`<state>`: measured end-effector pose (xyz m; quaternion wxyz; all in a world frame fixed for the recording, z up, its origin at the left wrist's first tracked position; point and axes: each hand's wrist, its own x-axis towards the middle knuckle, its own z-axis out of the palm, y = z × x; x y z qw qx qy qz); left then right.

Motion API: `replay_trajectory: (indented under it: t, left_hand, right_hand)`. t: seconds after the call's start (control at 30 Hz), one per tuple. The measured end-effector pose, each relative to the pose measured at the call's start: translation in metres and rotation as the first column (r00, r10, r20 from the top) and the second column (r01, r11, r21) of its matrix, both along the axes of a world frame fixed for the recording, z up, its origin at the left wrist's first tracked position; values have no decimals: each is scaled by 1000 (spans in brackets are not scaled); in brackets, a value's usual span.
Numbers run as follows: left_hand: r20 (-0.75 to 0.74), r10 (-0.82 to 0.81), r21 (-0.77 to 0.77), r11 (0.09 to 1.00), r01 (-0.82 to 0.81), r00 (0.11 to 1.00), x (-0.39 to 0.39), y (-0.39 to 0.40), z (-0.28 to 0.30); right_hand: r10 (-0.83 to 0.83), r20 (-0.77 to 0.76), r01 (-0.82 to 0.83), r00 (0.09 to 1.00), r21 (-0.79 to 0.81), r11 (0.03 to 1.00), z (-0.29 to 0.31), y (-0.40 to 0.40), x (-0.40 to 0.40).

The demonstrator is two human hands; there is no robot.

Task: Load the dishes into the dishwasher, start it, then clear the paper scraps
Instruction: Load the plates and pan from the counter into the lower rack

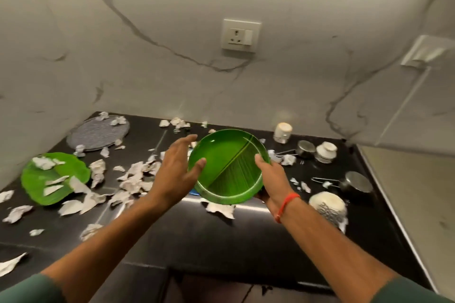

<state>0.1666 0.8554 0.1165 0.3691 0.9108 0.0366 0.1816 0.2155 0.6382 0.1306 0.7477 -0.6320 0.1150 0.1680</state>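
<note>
**Holding a green plate over the dark surface**

Gripping the round green plate (227,166) at its right rim, my right hand (270,179) has the thumb on the inner face and the fingers hidden behind it. The plate is tilted, its face turned toward me, lifted above the surface (221,236). My left hand (177,170) is spread wide at the plate's left edge, thumb tip just at the rim; I cannot tell whether it actually touches. A red thread band (285,205) circles my right wrist.

Paper scraps (133,179) lie scattered across the surface, thickest to the left of my left hand, with one torn piece (220,209) just below the plate. At far left a leaf-shaped green plate (55,177) lies flat with scraps on it, and behind it a grey patterned plate (98,133) sits near the wall, also carrying scraps. To the right, white cups (326,151) stand upside down, one (328,208) close to my right forearm, another (283,131) near the wall. Two steel pans (358,184) with handles rest between them. A wall socket (241,35) sits above.
</note>
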Motion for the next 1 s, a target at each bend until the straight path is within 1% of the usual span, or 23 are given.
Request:
replay_trajectory:
  t: [0.07, 0.1, 0.17, 0.2, 0.27, 0.4, 0.5, 0.57, 0.63, 0.77, 0.87, 1.0]
  left_hand:
    - [-147, -130, -194, 976, 100, 981, 8, -54, 7]
    - [-189, -191, -316, 940, 125, 963, 7, -64, 8]
    - [-182, -325, -517, 834, 191, 928, 3, -107, 11]
    - [-184, -391, -589, 779, 218, 902, -2, -147, 15]
    - [-209, -475, -664, 710, 233, 855, -9, -220, 19]
    - [-262, -597, -707, 653, 270, 758, -23, -345, 17]
    - [-288, -672, -665, 653, 362, 682, -34, -430, 16]
    - [-323, -724, -663, 633, 400, 610, -41, -487, 18]
    - [-369, -772, -657, 610, 443, 518, -51, -541, 19]
    - [-400, -843, -612, 538, 579, 360, -75, -627, 30]
    - [-402, -879, -595, 462, 658, 254, -90, -681, 31]
    - [-424, -892, -535, 388, 751, 158, -104, -739, 14]
  right_hand:
    - [-90, 50, 90, 995, 7, 996, -1, -69, -13]
    - [-89, 60, 91, 994, -19, 996, -1, -83, -20]
    - [-135, 80, 141, 988, -72, 987, -1, -126, -37]
    - [-190, 91, 198, 978, -90, 976, -3, -165, -48]
    - [-268, 93, 278, 959, -124, 952, -6, -233, -74]
    - [-429, 88, 437, 899, -135, 889, -10, -346, -126]
    - [-537, 80, 543, 840, -125, 831, -8, -419, -171]
    - [-626, 77, 631, 776, -116, 767, -6, -466, -205]
    - [-681, 81, 685, 728, -117, 719, 1, -508, -240]
    - [-755, 113, 760, 646, -189, 622, 10, -574, -297]
    - [-808, 114, 804, 578, -246, 540, 9, -611, -332]
    - [-860, 86, 827, 504, -336, 451, -7, -649, -366]
